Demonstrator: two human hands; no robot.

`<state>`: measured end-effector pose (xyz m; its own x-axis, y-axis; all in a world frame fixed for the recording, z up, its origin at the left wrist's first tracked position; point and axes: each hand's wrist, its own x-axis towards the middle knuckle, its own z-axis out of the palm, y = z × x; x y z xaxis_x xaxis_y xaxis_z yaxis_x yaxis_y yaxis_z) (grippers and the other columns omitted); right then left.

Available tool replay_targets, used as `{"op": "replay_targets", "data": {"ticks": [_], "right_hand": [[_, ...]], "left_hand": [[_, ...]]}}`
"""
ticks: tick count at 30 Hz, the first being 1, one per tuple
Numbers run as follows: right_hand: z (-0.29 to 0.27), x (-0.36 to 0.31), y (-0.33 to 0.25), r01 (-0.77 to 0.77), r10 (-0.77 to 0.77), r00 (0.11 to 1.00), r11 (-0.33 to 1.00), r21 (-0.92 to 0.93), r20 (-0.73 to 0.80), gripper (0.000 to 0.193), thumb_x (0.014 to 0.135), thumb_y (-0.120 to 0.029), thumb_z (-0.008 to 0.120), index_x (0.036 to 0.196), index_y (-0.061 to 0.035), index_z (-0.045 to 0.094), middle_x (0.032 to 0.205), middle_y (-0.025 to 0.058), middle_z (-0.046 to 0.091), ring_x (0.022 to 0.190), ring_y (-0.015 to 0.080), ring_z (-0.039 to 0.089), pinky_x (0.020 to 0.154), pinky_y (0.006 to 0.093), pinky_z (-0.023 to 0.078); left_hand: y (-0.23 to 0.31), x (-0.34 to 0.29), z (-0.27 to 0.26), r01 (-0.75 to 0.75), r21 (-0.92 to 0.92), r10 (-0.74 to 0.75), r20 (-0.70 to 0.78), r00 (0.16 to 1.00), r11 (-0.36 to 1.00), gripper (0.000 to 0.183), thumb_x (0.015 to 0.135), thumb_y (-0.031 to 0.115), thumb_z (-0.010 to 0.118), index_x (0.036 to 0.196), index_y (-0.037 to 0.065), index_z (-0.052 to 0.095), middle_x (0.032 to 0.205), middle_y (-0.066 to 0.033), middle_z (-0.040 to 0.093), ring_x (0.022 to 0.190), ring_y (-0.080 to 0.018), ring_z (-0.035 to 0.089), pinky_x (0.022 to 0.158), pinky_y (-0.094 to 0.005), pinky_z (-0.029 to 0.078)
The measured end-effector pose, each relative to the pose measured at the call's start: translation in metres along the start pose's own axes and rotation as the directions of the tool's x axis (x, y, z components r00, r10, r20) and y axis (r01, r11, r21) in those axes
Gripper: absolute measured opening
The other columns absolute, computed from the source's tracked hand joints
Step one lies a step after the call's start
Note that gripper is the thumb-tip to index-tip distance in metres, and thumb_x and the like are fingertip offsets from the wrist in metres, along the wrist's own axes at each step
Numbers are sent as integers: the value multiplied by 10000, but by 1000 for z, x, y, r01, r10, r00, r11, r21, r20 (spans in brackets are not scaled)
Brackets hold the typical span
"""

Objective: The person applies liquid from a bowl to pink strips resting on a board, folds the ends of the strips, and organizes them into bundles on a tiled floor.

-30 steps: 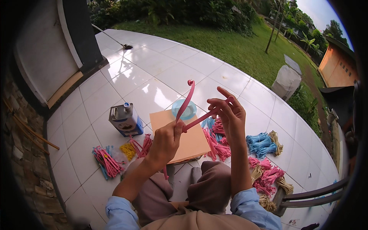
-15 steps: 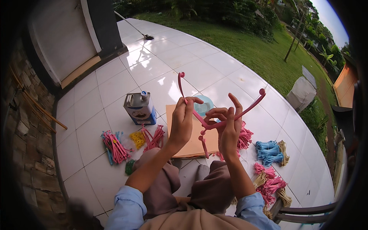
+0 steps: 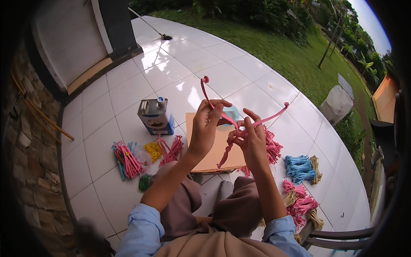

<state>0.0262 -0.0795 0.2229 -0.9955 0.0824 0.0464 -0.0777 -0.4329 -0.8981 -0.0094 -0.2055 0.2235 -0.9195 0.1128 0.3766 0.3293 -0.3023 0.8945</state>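
Note:
Thin pink flexible strips [image 3: 227,116] with round knobs at their ends are held up between my two hands, over a tan board [image 3: 222,143]. My left hand [image 3: 204,130] pinches the strip that rises to a knob at upper left. My right hand [image 3: 253,140] has thumb and fingers closed around the point where the strips meet. One arm sticks out to upper right, and a shorter knobbed end [image 3: 224,155] hangs below between the hands. Whether the strips are linked or one piece, I cannot tell. Behind my hands a light-blue bowl [image 3: 232,112] is partly hidden.
A metal can [image 3: 156,118] stands left of the board. Pink strip bundles [image 3: 128,159], yellow pieces [image 3: 153,150] and a green bag [image 3: 144,182] lie nearby. On the right are pink [image 3: 274,146], blue [image 3: 299,169] and beige bundles [image 3: 316,170]. A broom [image 3: 166,37] lies farther off.
My hands have come closer together. The right arm of the pink strip has dropped and moved left, and the hanging end has swung left and up.

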Motion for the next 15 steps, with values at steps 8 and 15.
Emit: {"op": "replay_targets", "data": {"ticks": [8,15], "right_hand": [[-14,30,-54,193,-147,981,709,-678,125,302,943,-169,466,1222,-62,508,677,25,493,620,107,481,557,256,421],[-32,70,-97,188,-19,981,364,-912,195,650,740,-101,709,1318,-20,424,623,20,493,578,95,477,546,263,404]], "left_hand": [[22,-10,-26,-193,211,229,-163,960,958,532,986,423,257,1130,-9,534,1129,-107,586,844,-116,540,753,-252,447],[52,0,-70,-299,462,410,-162,897,835,425,981,292,370,748,15,593,659,-32,543,656,-88,529,602,-239,423]]}}
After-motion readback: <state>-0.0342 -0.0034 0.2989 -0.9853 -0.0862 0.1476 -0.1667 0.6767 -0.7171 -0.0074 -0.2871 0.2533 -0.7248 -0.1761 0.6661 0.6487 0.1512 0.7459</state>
